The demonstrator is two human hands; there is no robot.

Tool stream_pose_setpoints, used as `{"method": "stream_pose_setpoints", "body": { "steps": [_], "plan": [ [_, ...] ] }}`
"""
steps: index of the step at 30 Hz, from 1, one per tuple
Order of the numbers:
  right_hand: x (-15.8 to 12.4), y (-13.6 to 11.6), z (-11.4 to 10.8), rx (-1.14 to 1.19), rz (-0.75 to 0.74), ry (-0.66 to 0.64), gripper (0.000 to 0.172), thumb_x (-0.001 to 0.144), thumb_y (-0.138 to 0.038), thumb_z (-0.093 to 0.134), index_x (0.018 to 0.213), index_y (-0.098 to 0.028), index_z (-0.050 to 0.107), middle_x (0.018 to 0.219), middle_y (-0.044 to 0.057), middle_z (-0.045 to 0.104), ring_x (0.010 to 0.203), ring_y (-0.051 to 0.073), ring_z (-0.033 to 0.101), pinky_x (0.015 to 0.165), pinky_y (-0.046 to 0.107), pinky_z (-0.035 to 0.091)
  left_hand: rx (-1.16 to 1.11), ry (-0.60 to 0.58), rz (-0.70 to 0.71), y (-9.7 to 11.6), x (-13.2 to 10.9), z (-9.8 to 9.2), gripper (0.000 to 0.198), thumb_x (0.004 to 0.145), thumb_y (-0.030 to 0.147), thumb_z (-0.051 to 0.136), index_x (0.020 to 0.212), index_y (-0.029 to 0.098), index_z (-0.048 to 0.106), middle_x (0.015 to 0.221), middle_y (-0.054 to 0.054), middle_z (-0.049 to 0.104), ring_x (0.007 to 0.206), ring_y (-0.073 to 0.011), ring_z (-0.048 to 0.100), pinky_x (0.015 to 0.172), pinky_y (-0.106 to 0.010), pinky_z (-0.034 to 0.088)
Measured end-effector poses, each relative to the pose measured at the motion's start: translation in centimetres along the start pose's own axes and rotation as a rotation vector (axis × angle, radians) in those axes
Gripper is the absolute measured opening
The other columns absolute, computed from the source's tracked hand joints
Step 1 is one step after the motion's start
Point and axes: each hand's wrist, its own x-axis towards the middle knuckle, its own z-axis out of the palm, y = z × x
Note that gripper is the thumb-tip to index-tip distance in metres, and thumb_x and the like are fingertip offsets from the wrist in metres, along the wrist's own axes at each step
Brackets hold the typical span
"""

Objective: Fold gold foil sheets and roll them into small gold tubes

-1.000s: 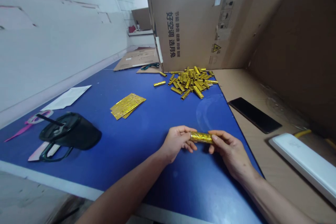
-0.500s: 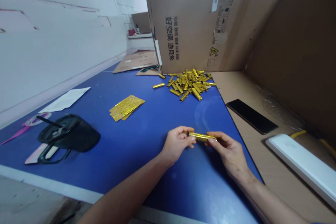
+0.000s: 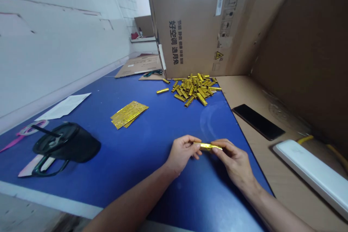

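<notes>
On my feed the left hand [image 3: 181, 154] and the right hand [image 3: 233, 159] are both closed narrow, their fingertips pinching opposite ends of a slim gold foil roll [image 3: 208, 146], held between them over the blue counter [image 3: 152, 174]. I judge the step in hand to be tightening that roll, and the next move calls for an even pinch so the foil doesn't spring loose. It looks much thinner than the fat tube of a second ago. Farther out, a heap of gold foil tubes [image 3: 195, 88] lies at 12 o'clock, flat gold foil sheets [image 3: 127, 115] at 11, a black tumbler [image 3: 66, 143] at 9 and a black phone [image 3: 258, 121] at 2.
</notes>
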Motion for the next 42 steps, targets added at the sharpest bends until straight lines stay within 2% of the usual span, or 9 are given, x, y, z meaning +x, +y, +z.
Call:
{"method": "stream_pose_setpoints", "body": {
  "steps": [3, 6, 9, 19, 22, 26, 30, 35, 42],
  "plan": [
    [0.03, 0.1, 0.18, 0.107, 0.108, -0.001, 0.027, 0.067, -0.035, 0.064, 0.088, -0.019, 0.062, 0.079, 0.004, 0.064, 0.068, 0.016, 0.058, 0.065, 0.029, 0.045, 0.006, 0.018, -0.006, 0.06, -0.05, 0.11, 0.019, 0.065, 0.024, 0.062, 0.077, 0.01, 0.058, 0.055, -0.001, 0.06, 0.046, -0.0078, 0.052, 0.049, -0.021, 0.042],
    [0.11, 0.21, 0.23, 0.133, 0.207, -0.058, 0.033, 0.067, -0.039, 0.064, 0.09, -0.016, 0.061, 0.064, 0.002, 0.064, 0.056, 0.015, 0.057, 0.057, 0.029, 0.045, 0.009, 0.018, 0.008, 0.19, -0.15, 0.25, 0.019, 0.063, 0.021, 0.064, 0.077, 0.01, 0.059, 0.058, -0.001, 0.06, 0.049, -0.0076, 0.053, 0.051, -0.02, 0.042],
    [0.1, 0.32, 0.18, 0.07, 0.193, -0.082, 0.029, 0.069, -0.039, 0.062, 0.084, -0.014, 0.062, 0.054, 0.001, 0.062, 0.051, 0.014, 0.055, 0.054, 0.027, 0.043, 0.013, -0.005, 0.01, 0.17, -0.21, 0.28, 0.021, 0.062, 0.022, 0.064, 0.079, 0.011, 0.059, 0.058, 0.0, 0.059, 0.048, -0.0076, 0.052, 0.05, -0.02, 0.041],
    [-0.04, -0.28, 0.34, 0.054, 0.134, -0.079, 0.024, 0.069, -0.037, 0.061, 0.08, -0.016, 0.066, 0.057, 0.001, 0.062, 0.053, 0.014, 0.056, 0.055, 0.027, 0.043, 0.012, 0.016, 0.015, -0.12, -0.03, 0.23, 0.019, 0.061, 0.027, 0.065, 0.071, 0.011, 0.062, 0.054, -0.001, 0.06, 0.048, -0.0087, 0.052, 0.049, -0.021, 0.041],
    [0.02, -0.19, 0.27, 0.09, 0.166, -0.047, 0.024, 0.069, -0.037, 0.062, 0.081, -0.015, 0.065, 0.053, 0.001, 0.062, 0.053, 0.014, 0.056, 0.058, 0.028, 0.043, 0.007, 0.044, 0.019, 0.0, 0.03, 0.22, 0.019, 0.061, 0.027, 0.065, 0.069, 0.01, 0.063, 0.054, -0.002, 0.06, 0.047, -0.0086, 0.052, 0.049, -0.021, 0.042],
    [0.49, 0.16, -0.06, 0.169, 0.198, 0.078, 0.025, 0.067, -0.037, 0.064, 0.079, -0.015, 0.064, 0.05, 0.0, 0.062, 0.051, 0.014, 0.056, 0.058, 0.028, 0.043, 0.019, 0.112, 0.05, 0.09, 0.37, -0.28, 0.019, 0.063, 0.029, 0.064, 0.068, 0.01, 0.062, 0.05, -0.001, 0.057, 0.043, -0.0076, 0.05, 0.046, -0.02, 0.04],
    [0.9, 0.5, -0.22, 0.238, 0.202, 0.141, 0.025, 0.065, -0.037, 0.066, 0.079, -0.016, 0.062, 0.05, 0.0, 0.061, 0.05, 0.014, 0.056, 0.055, 0.027, 0.042, -0.073, 0.169, 0.1, 0.12, 0.68, -0.66, 0.026, 0.066, 0.033, 0.063, 0.078, 0.01, 0.059, 0.064, -0.002, 0.059, 0.047, -0.0072, 0.051, 0.044, -0.019, 0.041],
    [0.64, 0.68, -0.04, 0.234, 0.194, 0.089, 0.023, 0.066, -0.036, 0.065, 0.078, -0.016, 0.063, 0.051, -0.001, 0.061, 0.049, 0.012, 0.054, 0.055, 0.025, 0.042, -0.061, 0.09, 0.06, 0.16, 0.62, -0.61, 0.033, 0.063, 0.028, 0.065, 0.09, 0.01, 0.059, 0.078, -0.006, 0.062, 0.055, -0.0091, 0.054, 0.047, -0.02, 0.043],
    [0.64, 0.57, -0.06, 0.217, 0.202, 0.04, 0.023, 0.067, -0.034, 0.065, 0.079, -0.016, 0.061, 0.052, -0.001, 0.061, 0.05, 0.012, 0.054, 0.056, 0.025, 0.041, 0.028, -0.09, 0.009, 0.07, 0.4, -0.48, 0.038, 0.066, 0.028, 0.062, 0.098, 0.007, 0.059, 0.062, -0.004, 0.062, 0.054, -0.0108, 0.057, 0.053, -0.022, 0.045]
  ]
}}
